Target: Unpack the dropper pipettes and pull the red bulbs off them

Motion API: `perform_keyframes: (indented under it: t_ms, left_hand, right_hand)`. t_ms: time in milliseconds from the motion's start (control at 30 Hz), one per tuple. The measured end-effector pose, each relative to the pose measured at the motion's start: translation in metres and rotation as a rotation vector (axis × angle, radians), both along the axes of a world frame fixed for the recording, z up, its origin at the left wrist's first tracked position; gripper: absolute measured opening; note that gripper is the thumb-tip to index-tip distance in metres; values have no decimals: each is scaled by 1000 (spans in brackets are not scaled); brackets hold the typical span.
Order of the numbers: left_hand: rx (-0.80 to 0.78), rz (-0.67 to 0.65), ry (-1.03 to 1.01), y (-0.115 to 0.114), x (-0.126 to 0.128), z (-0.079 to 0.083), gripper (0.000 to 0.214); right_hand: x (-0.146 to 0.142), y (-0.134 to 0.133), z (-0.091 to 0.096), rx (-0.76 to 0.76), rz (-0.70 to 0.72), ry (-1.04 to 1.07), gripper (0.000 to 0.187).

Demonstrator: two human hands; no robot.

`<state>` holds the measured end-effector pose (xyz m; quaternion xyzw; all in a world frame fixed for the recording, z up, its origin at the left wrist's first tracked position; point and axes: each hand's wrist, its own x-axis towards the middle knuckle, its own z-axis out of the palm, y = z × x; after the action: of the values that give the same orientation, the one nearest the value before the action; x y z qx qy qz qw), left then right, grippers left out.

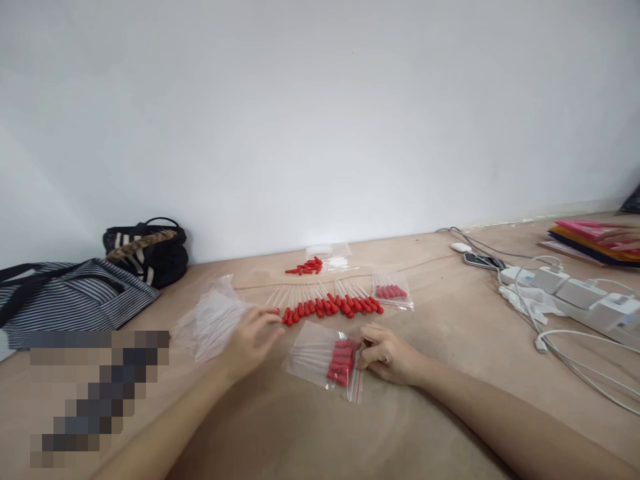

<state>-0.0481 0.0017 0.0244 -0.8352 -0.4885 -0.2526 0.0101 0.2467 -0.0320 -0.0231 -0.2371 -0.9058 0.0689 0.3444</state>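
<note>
My right hand (pixel 385 355) is closed on the edge of a clear zip bag (pixel 305 343), near its red-striped opening. Several droppers with red rubber bulbs lie inside that bag, bulbs towards the opening. My left hand (pixel 254 339) is stretched out with fingers apart, its fingertips by the left end of a row of loose droppers (pixel 320 305). These droppers have thin clear tubes pointing away from me and red bulbs nearer. Whether a fingertip touches the leftmost bulb, I cannot tell.
A filled zip bag (pixel 393 290) lies right of the row; loose red bulbs (pixel 307 267) sit behind it. Left are clear bags (pixel 215 320), a striped bag (pixel 95 293) and a black bag (pixel 165 257). Chargers with cables (pixel 575 290) and coloured folders (pixel 590 237), touched by another person's hand, are right.
</note>
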Motion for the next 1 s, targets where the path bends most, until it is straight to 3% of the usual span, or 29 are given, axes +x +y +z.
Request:
perform_keyframes:
  t_ms: [67, 133, 233, 333, 467, 600, 800, 900, 1000]
  left_hand:
    - [-120, -331, 11, -23, 32, -7, 22]
    - [-224, -461, 45, -38, 54, -10, 36]
    - [-332, -457, 98, -46, 66, -13, 61]
    - [-377, -383, 91, -51, 66, -19, 62]
    - [-369, -265, -10, -57, 68, -20, 48]
    - [-270, -254, 21, -43, 79, -9, 33]
    - [-206, -634, 272, 3, 96, 7, 20]
    - [-188, -716, 322, 15, 104, 10, 3]
    - [-159, -755, 356, 17, 106, 9, 6]
  right_hand:
    - [-4, 1, -1, -65, 22, 40, 23]
    - [-8, 2, -1, -131, -17, 52, 23]
    - [-8, 1, 1, -215, -249, 69, 18]
    - [-6, -1, 6, -319, -467, 35, 5]
    - [-10, -8, 13, -461, -478, -21, 28]
    - [-21, -16, 15, -543, -434, -12, 24]
    - [-28, -22, 15, -615, -441, 40, 14]
    - [-28, -22, 14, -624, -442, 57, 15]
    - [-25, -20, 13, -604, -444, 63, 20]
